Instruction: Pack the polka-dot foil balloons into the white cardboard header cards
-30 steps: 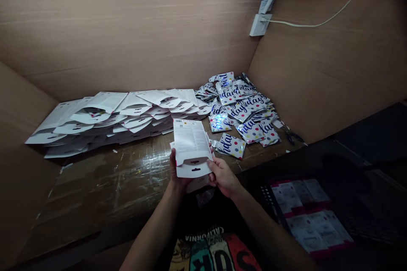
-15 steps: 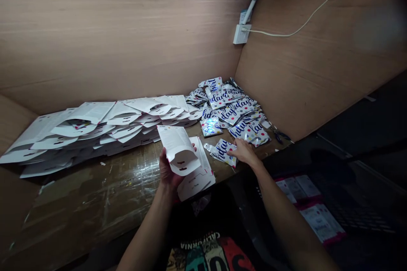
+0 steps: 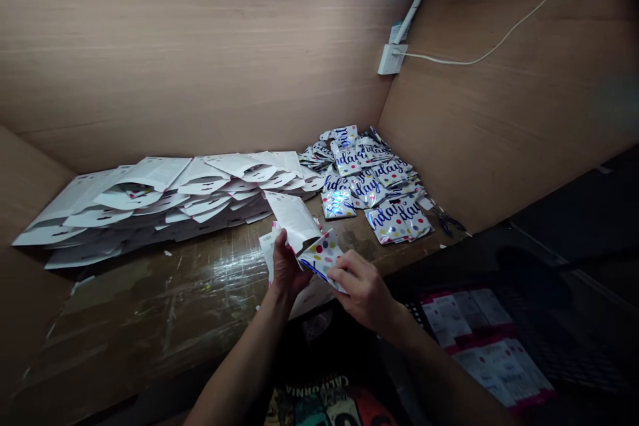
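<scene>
My left fingers [image 3: 281, 243] clamped a sleeve [image 3: 293, 216] while my right fingers [image 3: 345, 272] pinched a foil [image 3: 323, 251] at its mouth, not fully inside, with piled sleeves [image 3: 162, 174] beyond my left, seemingly done, and heaped foils [image 3: 368, 188] left beyond my right.

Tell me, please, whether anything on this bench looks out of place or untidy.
Slightly: a small white scrap lies loose on the bench in front of the white packets, like stray litter. A dark-handled tool, perhaps pliers, also seems stray beside the patterned packets.
</scene>
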Tool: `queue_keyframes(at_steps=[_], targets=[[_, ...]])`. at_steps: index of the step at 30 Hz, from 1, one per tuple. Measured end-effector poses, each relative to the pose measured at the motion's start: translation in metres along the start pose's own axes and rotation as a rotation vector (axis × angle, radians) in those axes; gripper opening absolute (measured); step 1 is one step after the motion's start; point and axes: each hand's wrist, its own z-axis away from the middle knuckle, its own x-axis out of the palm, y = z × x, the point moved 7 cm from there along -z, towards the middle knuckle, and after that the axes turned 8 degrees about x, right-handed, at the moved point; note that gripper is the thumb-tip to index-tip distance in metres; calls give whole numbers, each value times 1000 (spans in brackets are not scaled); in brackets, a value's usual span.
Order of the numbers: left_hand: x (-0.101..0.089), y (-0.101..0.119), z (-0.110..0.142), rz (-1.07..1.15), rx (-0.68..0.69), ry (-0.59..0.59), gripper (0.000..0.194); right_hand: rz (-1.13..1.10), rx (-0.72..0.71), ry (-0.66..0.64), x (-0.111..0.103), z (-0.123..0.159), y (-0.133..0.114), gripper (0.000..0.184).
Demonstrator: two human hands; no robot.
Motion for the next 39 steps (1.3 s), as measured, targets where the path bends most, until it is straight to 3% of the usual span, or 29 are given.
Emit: queue_keyframes(at_steps=[4, 6, 9, 11, 14, 18, 26, 30, 32, 35, 39], targets=[[5, 1, 7, 10, -3, -30, 80, -83, -9, -83, 18, -3, -10, 24], [6, 4, 10, 16, -8, -40, 81, -101, -4, -192, 28, -2, -17, 28], [4, 8, 10, 9, -14, -18, 86, -10, -19, -393, 45, 5, -23, 55], [1, 11, 9, 7, 1, 14, 86, 46, -14, -420, 50, 8, -19, 74], [0, 14, 10, -19, 37, 30, 85, 140, 22, -318, 52, 6, -10, 79], [1, 8, 13, -52, 50, 21, 86, 299, 89, -215, 54, -4, -7, 63], [-4, 6, 15, -60, 72, 88, 84, 503, 172, -260, 51, -13, -19, 43], [-3, -5, 23, -92, 52, 95, 77, 556, 224, -240, 54, -15, -19, 31], [-3, -9, 26, -80, 39, 93, 74, 530, 235, -247, 57, -14, -19, 30], [-7, -7, 27, -15, 24, 116, 77, 342, 169, -222, 61, -7, -23, 48], [-11, -2, 29, 54, 20, 145, 79, 187, 150, 41, 52, 2, -18, 31]])
